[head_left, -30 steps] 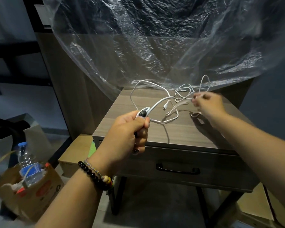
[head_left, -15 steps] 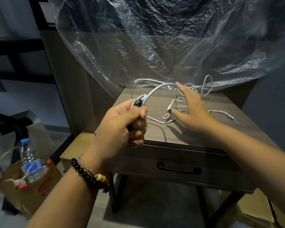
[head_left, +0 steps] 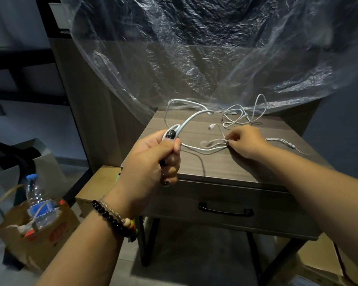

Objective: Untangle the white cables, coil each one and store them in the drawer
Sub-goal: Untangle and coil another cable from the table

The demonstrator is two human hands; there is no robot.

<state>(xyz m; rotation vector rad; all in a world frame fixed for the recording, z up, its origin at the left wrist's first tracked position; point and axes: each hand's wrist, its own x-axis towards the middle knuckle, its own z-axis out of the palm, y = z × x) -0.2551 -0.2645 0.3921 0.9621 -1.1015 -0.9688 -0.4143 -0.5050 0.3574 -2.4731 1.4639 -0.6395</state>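
None coiled, none stowed: I'm mid-untangle, dark wood-grain drawer [head_left: 225, 211] closed.
My left hand [head_left: 153, 159] is clenched on a loop of the thick white cable [head_left: 191, 118], which runs up-right across the grey-brown wooden worktop [head_left: 215, 168]; my right hand [head_left: 246, 141] pinches a thin white cable strand [head_left: 213, 144] lying left-right. Thin white cable tangle [head_left: 242, 116] sits behind, near the back edge.
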